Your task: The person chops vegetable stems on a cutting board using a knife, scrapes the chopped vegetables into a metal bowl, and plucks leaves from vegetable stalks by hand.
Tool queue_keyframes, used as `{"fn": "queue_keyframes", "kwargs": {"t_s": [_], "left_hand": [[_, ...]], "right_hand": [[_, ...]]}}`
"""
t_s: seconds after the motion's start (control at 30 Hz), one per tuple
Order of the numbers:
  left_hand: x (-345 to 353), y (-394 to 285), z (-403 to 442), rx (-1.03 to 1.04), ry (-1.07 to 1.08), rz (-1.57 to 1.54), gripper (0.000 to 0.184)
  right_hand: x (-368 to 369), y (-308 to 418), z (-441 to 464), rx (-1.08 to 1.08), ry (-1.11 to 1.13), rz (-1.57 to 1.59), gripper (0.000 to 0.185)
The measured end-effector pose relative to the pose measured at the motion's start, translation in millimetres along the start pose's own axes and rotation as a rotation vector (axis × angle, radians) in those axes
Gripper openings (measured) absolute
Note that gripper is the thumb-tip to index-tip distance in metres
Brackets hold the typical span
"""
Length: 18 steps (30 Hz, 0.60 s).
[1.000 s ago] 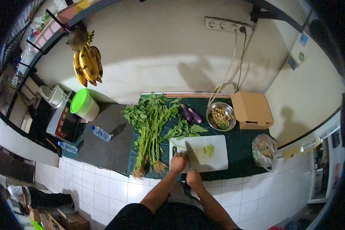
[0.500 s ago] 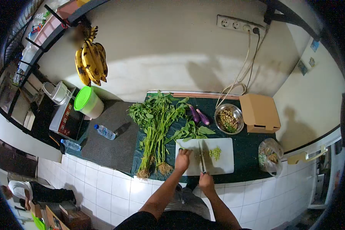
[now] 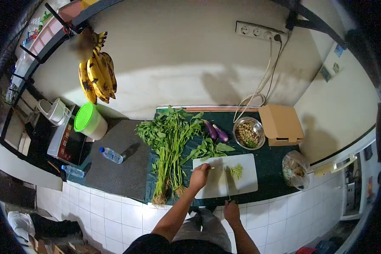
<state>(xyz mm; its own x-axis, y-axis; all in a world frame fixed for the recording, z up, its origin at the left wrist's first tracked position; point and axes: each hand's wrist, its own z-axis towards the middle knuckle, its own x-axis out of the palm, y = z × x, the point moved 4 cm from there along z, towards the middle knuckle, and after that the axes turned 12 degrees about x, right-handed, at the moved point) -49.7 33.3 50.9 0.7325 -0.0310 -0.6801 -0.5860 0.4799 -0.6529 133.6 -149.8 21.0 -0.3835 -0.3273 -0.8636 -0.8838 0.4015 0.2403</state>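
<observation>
My right hand [image 3: 232,211] is closed around the handle of a kitchen knife [image 3: 227,185], whose blade points away from me over the white cutting board [image 3: 245,186]. Over the board's left part, my left hand [image 3: 200,174] is closed in a pinch. A short pale-green bit, which looks like a vegetable stem [image 3: 212,168], sticks out from its fingertips. Right of the blade lies a small heap of chopped green pieces [image 3: 236,171]. Loose leafy greens [image 3: 209,149] lie behind the board, and a large rooted bunch of leafy greens [image 3: 169,152] lies to its left.
Two eggplants [image 3: 216,132], a metal bowl of chopped food [image 3: 249,133] and a cardboard box [image 3: 281,125] stand behind the board. A plastic bag [image 3: 295,170] sits at right. Leftward are a water bottle [image 3: 111,155], a green-lidded bucket [image 3: 91,122] and hanging bananas [image 3: 97,78].
My left hand has lifted slightly and turned, showing the pale bit at its fingertips. My right hand has drawn the knife a little toward me. The camera view has shifted slightly.
</observation>
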Motion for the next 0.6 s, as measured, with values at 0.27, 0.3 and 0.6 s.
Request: {"fn": "queue_keyframes", "kwargs": {"t_s": [0.27, 0.3, 0.6], "left_hand": [[2, -15, -16, -0.498, -0.182, -1.223, 0.022], [-1, -20, -15, -0.518, -0.16, -1.305, 0.022], [2, -22, -22, -0.592, -0.164, -1.357, 0.019]], "right_hand": [[-54, 0, -28, 0.179, -0.228, 0.242, 0.045], [-59, -2, -29, 0.179, -0.228, 0.245, 0.045], [-36, -7, -16, 0.082, -0.1, 0.354, 0.044]]}}
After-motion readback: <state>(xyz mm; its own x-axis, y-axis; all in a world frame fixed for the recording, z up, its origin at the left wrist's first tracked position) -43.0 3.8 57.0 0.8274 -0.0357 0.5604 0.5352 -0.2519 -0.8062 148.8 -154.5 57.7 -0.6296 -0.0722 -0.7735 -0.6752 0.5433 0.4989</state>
